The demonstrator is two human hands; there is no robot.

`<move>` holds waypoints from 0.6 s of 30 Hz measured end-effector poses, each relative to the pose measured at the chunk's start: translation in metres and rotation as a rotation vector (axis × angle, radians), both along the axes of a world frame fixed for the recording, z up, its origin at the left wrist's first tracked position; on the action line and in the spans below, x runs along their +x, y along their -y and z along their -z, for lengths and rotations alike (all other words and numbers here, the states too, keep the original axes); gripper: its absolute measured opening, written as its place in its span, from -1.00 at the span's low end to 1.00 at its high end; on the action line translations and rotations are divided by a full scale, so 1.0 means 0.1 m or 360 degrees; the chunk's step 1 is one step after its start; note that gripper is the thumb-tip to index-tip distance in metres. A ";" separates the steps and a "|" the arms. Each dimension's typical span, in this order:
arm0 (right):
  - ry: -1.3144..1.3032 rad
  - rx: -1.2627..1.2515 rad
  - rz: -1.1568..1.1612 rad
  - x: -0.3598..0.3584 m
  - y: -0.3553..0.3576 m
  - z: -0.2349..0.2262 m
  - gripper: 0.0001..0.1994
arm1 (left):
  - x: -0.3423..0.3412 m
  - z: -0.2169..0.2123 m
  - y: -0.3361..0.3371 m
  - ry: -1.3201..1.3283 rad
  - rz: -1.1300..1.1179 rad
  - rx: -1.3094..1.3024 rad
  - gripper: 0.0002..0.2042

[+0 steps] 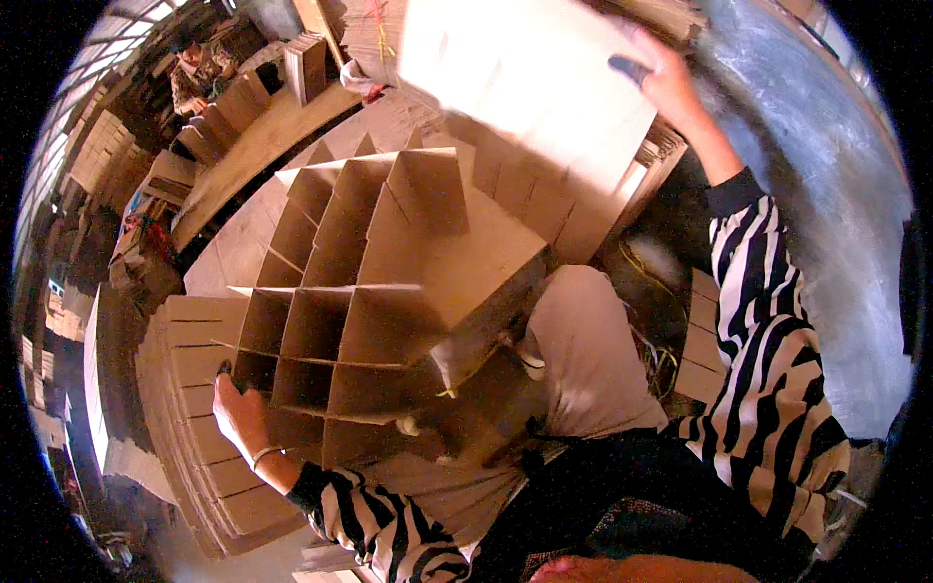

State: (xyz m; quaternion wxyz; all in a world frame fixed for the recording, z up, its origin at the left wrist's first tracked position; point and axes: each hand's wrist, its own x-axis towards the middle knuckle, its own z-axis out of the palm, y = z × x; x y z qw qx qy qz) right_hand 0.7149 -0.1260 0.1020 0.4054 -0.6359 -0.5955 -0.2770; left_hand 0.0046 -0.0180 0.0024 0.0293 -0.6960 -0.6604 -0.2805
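Cardboard divider grid point(379, 316): mid-view, left of the wearer's pale-trousered knee point(588, 340). Far left, piled cardboard point(102, 155) lines the room; a co-worker point(194, 83) sits back by a long wooden table point(267, 160). Nearer, stacked slotted sheets point(209, 389). Left hand point(241, 413) grasps the grid's left edge. Rightward, a brightly lit sheet point(525, 83), blurred, gripped at its edge by the right hand point(666, 92). Far right, a mottled blue-grey surface point(807, 194).
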 end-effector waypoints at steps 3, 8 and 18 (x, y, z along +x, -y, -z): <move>-0.0536 0.0137 -0.0490 -0.76 -0.34 -0.24 -0.55 | -0.10 0.13 -0.03 -0.0022 -0.0036 -0.0101 -0.78; -0.0921 0.0338 -0.0731 -0.83 -0.67 -0.43 -0.55 | -0.05 0.09 0.10 -0.0082 -0.0025 -0.0044 -0.78; -0.1324 0.0314 -0.0916 -0.20 -1.66 0.06 -0.62 | -0.04 0.08 0.07 -0.0081 0.0042 0.0141 -0.76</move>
